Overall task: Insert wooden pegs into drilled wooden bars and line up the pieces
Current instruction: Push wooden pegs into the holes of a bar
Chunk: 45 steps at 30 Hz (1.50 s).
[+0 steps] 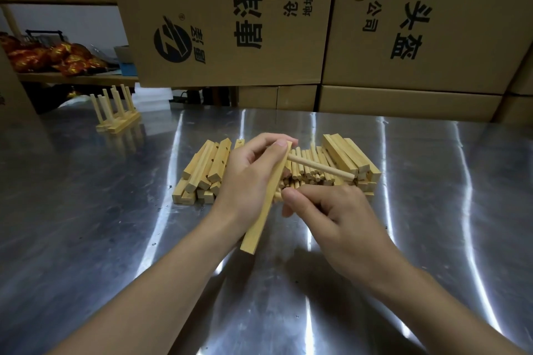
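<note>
Centrally, left hand (248, 181): fingers and thumb curled round a drilled wooden bar (264, 210) held slanting, one peg (320, 166) projecting rightward from its upper end. Right hand (337, 225), lower right of it: fingers curled at the near edge of the loose pegs (302, 175); whether it pinches anything cannot be told. Around: stacked bars (202, 173) flanking the loose pegs on the steel table (86, 210); pegged rack (115, 112), upper left; cardboard boxes (230, 23), top.

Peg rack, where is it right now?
In the head view, the peg rack stands far left on the table, behind and left of the bar pile.
</note>
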Tool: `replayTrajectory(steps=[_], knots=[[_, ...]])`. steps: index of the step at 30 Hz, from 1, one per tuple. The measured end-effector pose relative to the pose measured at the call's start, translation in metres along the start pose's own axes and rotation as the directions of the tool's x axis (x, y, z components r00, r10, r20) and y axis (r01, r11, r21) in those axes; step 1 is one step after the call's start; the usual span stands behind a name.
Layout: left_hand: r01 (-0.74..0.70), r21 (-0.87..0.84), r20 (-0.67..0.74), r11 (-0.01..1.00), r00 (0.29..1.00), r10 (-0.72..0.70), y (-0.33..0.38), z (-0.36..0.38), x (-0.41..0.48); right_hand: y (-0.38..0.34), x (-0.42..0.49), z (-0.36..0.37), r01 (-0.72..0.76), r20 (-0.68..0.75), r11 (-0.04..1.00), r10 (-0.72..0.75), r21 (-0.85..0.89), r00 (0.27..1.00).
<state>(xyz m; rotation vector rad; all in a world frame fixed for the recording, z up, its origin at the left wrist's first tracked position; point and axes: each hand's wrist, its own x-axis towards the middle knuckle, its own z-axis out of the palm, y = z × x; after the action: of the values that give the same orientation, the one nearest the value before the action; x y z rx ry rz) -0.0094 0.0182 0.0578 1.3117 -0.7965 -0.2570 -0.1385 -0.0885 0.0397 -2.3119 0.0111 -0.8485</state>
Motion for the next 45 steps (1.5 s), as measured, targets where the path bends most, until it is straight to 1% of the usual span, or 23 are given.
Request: replayTrajectory(steps=[2,3,5,6,7,11,13,14,15,17,18,20,21,22,26,30,34,37,41,43,45], knots=[[-0.045,0.032,-0.002,0.998,0.999,0.045,0.002,0.0,-0.001,0.001,-0.001,0.0,-0.096,0.037,0.985,0.091,0.142,0.995],[-0.073,0.058,0.0,0.996,0.997,0.073,0.002,0.0,-0.001,0.002,-0.001,0.0,-0.16,0.071,0.96,0.147,0.23,0.987],[-0.135,0.107,0.016,0.985,0.991,0.135,0.002,0.0,-0.003,0.003,-0.001,0.0,-0.295,0.167,0.866,0.247,0.404,0.954],[-0.162,0.12,0.024,0.979,0.987,0.161,0.002,0.001,-0.003,0.004,-0.001,0.0,-0.336,0.207,0.828,0.27,0.449,0.941],[-0.181,0.127,0.028,0.975,0.983,0.179,0.003,0.001,-0.003,0.004,0.0,0.0,-0.347,0.225,0.817,0.271,0.46,0.936],[-0.213,0.178,-0.013,0.961,0.976,0.219,0.001,-0.001,0.001,0.004,0.007,-0.007,-0.321,0.227,0.861,0.246,0.396,0.942],[-0.194,0.196,-0.1,0.961,0.971,0.217,0.0,-0.004,0.004,0.009,0.012,-0.016,-0.359,0.233,0.829,0.282,0.43,0.931],[-0.165,0.198,-0.166,0.966,0.966,0.198,-0.001,-0.007,0.006,0.011,0.014,-0.02,-0.369,0.221,0.814,0.299,0.449,0.928],[-0.122,0.184,-0.238,0.975,0.957,0.165,-0.002,-0.01,0.007,0.015,0.015,-0.025,-0.354,0.183,0.824,0.303,0.443,0.935],[-0.033,0.087,-0.374,0.996,0.925,0.063,-0.002,-0.015,0.011,0.026,0.016,-0.029,-0.317,0.045,0.879,0.322,0.357,0.946],[0.001,0.019,-0.424,1.0,0.906,0.007,-0.002,-0.018,0.012,0.033,0.015,-0.029,-0.33,-0.04,0.899,0.356,0.287,0.934],[0.04,-0.116,-0.48,0.992,0.872,-0.092,-0.001,-0.023,0.015,0.047,0.012,-0.026,-0.37,-0.181,0.928,0.372,0.043,0.911],[0.05,-0.166,-0.495,0.985,0.86,-0.127,0.0,-0.025,0.016,0.051,0.01,-0.024,-0.367,-0.204,0.926,0.345,-0.085,0.916],[0.055,-0.201,-0.505,0.978,0.849,-0.152,0.002,-0.026,0.016,0.055,0.009,-0.022,-0.349,-0.192,0.921,0.316,-0.173,0.929],[0.042,-0.301,-0.529,0.953,0.824,-0.204,0.003,-0.028,0.018,0.064,0.008,-0.011,-0.284,-0.109,0.9,0.263,-0.329,0.959],[0.047,-0.333,-0.533,0.942,0.815,-0.229,0.001,-0.029,0.019,0.066,0.009,-0.006,-0.249,-0.099,0.896,0.229,-0.368,0.968],[0.071,-0.353,-0.53,0.933,0.807,-0.261,-0.001,-0.031,0.02,0.057,0.011,0.0,-0.137,0.021,0.912,0.157,-0.386,0.987],[0.091,-0.383,-0.52,0.919,0.801,-0.296,-0.004,-0.032,0.02,0.055,0.01,0.007,-0.096,0.063,0.907,0.133,-0.409,0.989],[0.105,-0.403,-0.507,0.909,0.801,-0.318,-0.005,-0.031,0.018,0.058,0.01,0.01,-0.113,0.071,0.91,0.153,-0.399,0.986],[0.105,-0.404,-0.505,0.909,0.802,-0.318,-0.004,-0.03,0.019,0.06,0.008,0.011,-0.135,0.053,0.926,0.164,-0.352,0.985],[0.113,-0.402,-0.51,0.909,0.796,-0.325,-0.004,-0.028,0.019,0.06,0.009,0.013,-0.15,0.066,0.944,0.177,-0.295,0.982]])
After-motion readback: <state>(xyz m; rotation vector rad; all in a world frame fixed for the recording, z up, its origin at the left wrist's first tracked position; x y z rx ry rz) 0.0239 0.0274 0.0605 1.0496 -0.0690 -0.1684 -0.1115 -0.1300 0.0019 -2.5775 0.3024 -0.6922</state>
